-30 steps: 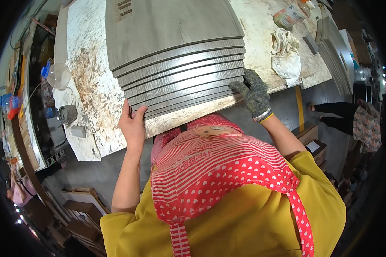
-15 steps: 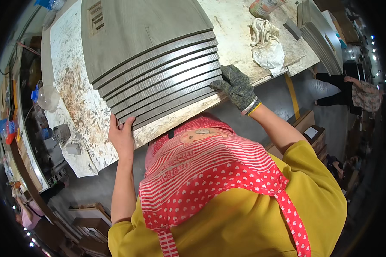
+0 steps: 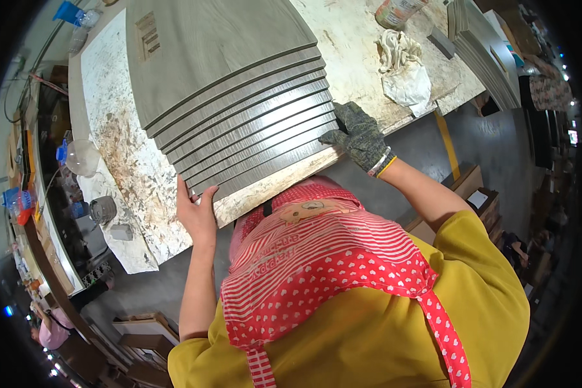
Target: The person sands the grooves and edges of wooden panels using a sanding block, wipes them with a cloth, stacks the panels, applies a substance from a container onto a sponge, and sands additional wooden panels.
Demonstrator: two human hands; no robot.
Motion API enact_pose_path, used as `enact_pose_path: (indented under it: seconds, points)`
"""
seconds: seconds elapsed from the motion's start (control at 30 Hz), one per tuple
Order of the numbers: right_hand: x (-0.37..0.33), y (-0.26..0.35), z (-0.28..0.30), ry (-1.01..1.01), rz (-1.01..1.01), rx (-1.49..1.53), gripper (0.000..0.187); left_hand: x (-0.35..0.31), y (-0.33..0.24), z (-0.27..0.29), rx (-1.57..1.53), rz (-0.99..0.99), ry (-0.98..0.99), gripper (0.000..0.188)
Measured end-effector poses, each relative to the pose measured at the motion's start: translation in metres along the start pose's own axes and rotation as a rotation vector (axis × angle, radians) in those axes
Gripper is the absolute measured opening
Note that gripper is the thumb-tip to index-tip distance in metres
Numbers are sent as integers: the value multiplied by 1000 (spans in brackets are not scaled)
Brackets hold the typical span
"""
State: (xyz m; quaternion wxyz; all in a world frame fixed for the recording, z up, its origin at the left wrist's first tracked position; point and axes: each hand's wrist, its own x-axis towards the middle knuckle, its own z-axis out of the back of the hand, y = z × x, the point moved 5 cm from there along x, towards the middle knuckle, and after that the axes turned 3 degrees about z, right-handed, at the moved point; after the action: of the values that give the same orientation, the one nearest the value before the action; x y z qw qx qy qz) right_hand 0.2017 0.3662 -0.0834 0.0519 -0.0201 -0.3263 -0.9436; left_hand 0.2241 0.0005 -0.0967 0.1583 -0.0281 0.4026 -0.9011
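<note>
Grey wood-grain panels (image 3: 220, 52) lie in a stepped stack, each one set back from the one below so that their near edges show as strips. At the near left corner of the lowest panel (image 3: 271, 165), my bare left hand (image 3: 197, 210) grips the edge, thumb on the near side and fingers along the left side. My right hand (image 3: 362, 139), in a dark knitted glove, holds the right end of the same panel near its corner. The thumb lies over the top face; the other fingers are partly hidden beside the stack.
The stack rests on a stained white worktable (image 3: 119, 116). To the right are a crumpled rag (image 3: 404, 71), a jar (image 3: 398, 11), a small grey block (image 3: 441, 43) and more panels (image 3: 482, 55). A tape roll (image 3: 102, 209) and a clear bottle (image 3: 83, 158) stand left.
The whole view has shifted slightly. Both hands keep their hold at the panel's corners, and the stack looks the same. A person at the far right has moved farther up the view.
</note>
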Motion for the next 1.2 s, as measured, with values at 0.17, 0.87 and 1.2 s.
enact_pose_path:
  seconds: [0.17,0.87,1.2]
  points:
    - [14,-8,6,117,-27,150,67,3,8,1,-155,34,80,66]
    - [102,24,36,-138,-49,142,73,110,-42,28,-243,-12,198,62]
    - [163,25,23,-178,123,179,67,176,-82,10,-550,-195,188,59]
